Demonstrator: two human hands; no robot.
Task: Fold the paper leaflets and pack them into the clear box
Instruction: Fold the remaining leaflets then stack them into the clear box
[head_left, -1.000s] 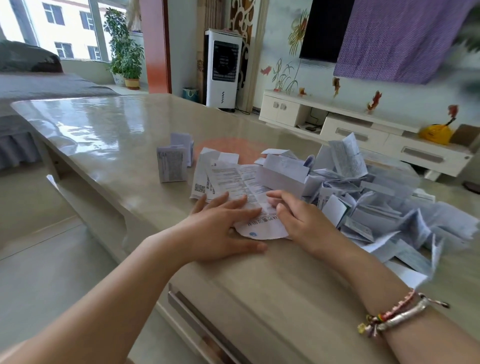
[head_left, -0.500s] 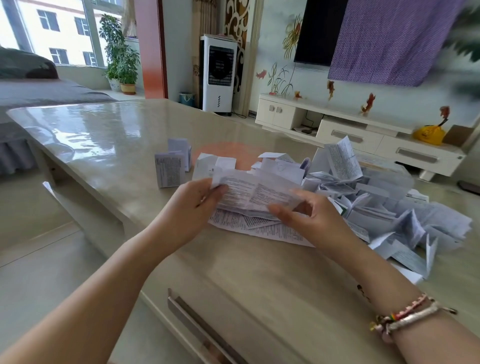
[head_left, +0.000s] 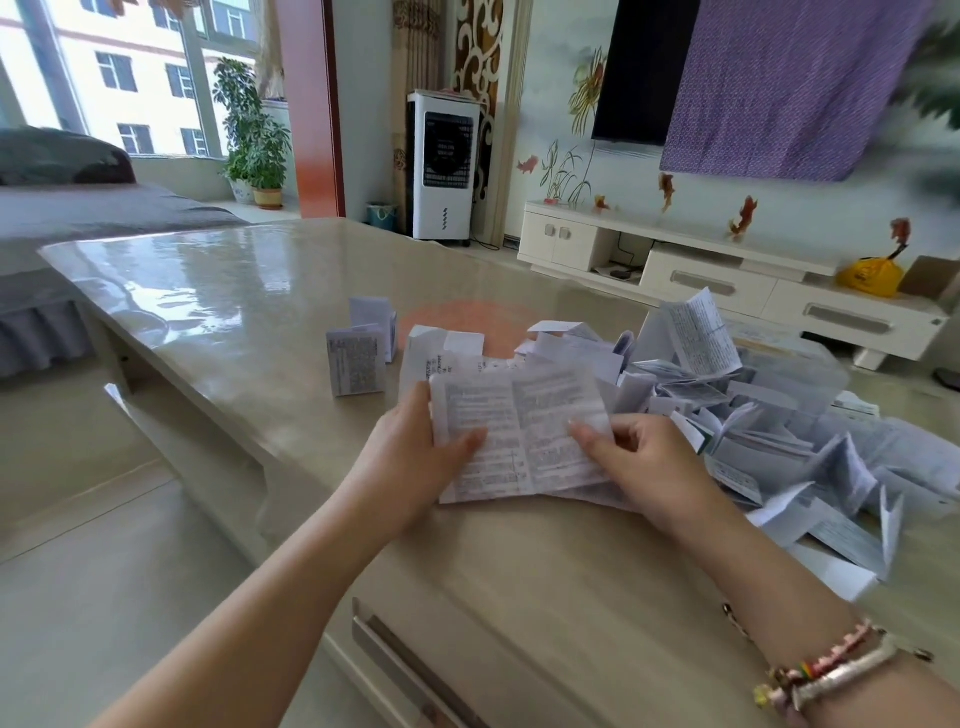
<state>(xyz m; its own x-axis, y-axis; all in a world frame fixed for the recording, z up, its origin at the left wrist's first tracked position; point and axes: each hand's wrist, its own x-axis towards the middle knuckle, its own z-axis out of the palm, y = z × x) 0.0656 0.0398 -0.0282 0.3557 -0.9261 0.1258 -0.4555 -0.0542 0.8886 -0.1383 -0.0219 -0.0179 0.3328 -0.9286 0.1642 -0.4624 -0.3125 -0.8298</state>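
Note:
A printed paper leaflet (head_left: 524, 431), folded over with its text facing me, is held up just above the table. My left hand (head_left: 410, 452) grips its left edge, thumb on the front. My right hand (head_left: 644, 462) pinches its right edge. To the right lies a loose heap of unfolded and half-folded leaflets (head_left: 769, 431). Behind the heap I can make out a clear box (head_left: 800, 358), mostly hidden by paper. Two small folded leaflets (head_left: 358, 358) stand upright to the left of my hands.
The glossy beige table (head_left: 208, 291) runs away to the left and back. Its near edge carries a drawer handle (head_left: 410, 670). A white TV cabinet (head_left: 717, 270) and a white air cooler (head_left: 441, 161) stand beyond the table.
The leaflet lay flat under both hands a second ago. Both hands then lifted it and folded it over, and now hold it by its two side edges.

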